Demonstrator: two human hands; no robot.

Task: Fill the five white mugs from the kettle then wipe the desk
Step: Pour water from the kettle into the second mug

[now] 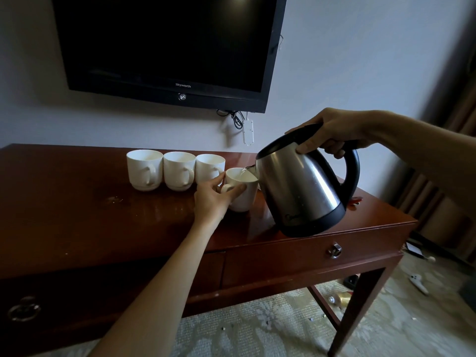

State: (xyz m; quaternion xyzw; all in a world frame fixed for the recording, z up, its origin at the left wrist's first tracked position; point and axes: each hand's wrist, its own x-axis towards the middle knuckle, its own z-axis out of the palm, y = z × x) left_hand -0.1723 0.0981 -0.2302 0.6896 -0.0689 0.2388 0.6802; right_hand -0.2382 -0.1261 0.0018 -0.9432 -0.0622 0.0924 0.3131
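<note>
Now the right hand [332, 132] grips the steel kettle's [301, 191] black handle, pouring; the left hand [213, 199] pinches a glossy white mug [243, 194].

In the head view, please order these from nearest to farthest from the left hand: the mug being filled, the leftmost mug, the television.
1. Mug being filled: held by the left hand, under the kettle spout.
2. Leftmost mug: far end of the row, on the desk.
3. Television: on the wall above.
</note>
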